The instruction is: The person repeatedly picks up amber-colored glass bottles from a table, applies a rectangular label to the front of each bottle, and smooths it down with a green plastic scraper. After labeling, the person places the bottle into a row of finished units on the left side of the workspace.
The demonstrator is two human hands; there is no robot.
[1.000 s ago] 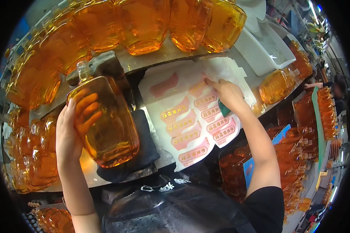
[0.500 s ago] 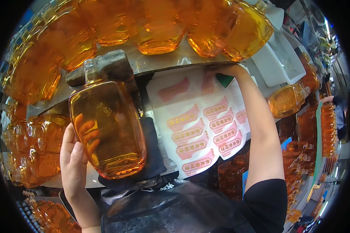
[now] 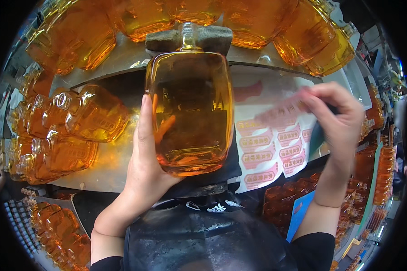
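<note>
My left hand is wrapped round the left side and base of a large amber glass bottle. The neck of this bottle lies over a grey padded rest, and no label shows on its face. Over on the right, my right hand pinches one end of a translucent pink label. This label hangs tilted above a white label sheet, slightly blurred. Several pink labels with gold print remain stuck on the sheet. Below my right palm shows a green piece; whether the hand holds it I cannot tell.
Several amber bottles stand in a row along the far edge of the metal table. More bottles lie on the left. Filled bottles sit low on the right, beside a blue panel.
My right hand has drawn back from the sheet's far end, lifting a pink label off it. The bottle in my left hand now stands further right in view, more upright; the whole view has shifted.
</note>
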